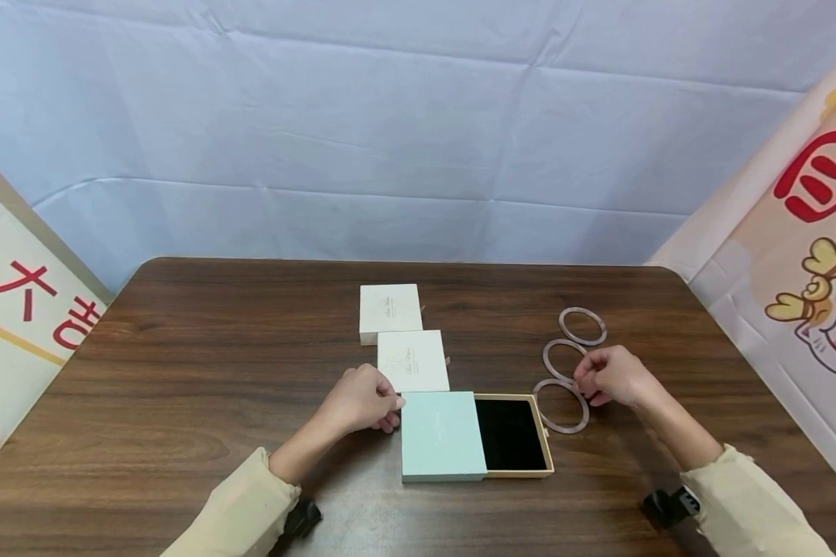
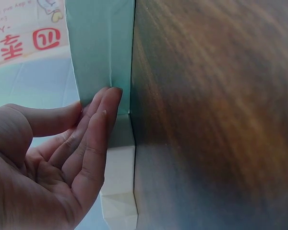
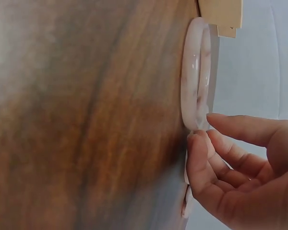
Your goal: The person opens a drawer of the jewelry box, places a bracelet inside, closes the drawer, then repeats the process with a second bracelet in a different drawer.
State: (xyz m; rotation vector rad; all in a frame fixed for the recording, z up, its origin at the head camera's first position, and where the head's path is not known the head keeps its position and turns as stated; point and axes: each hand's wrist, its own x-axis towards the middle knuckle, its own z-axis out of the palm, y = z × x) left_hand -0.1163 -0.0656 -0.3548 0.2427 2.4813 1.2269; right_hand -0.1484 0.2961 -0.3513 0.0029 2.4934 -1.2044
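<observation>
A pale green drawer box (image 1: 442,437) lies on the table, its black-lined tray (image 1: 512,435) slid partly out to the right. My left hand (image 1: 365,398) is at its left end; in the left wrist view the straight fingers (image 2: 98,115) touch the side and the thumb tip meets the upper edge. Three pale pinkish bangles lie in a row on the right: a near bangle (image 1: 562,427), a middle bangle (image 1: 549,363) and a far bangle (image 1: 581,311). My right hand (image 1: 613,375) is at the near bangle's edge, fingertips touching or almost touching it, thumb apart from the fingers.
Two white boxes, a nearer box (image 1: 414,362) and a farther box (image 1: 390,309), lie behind the green box. The brown wooden table (image 1: 216,371) extends to both sides. A pale blue cloth (image 1: 390,131) hangs behind, with printed banners at left and right.
</observation>
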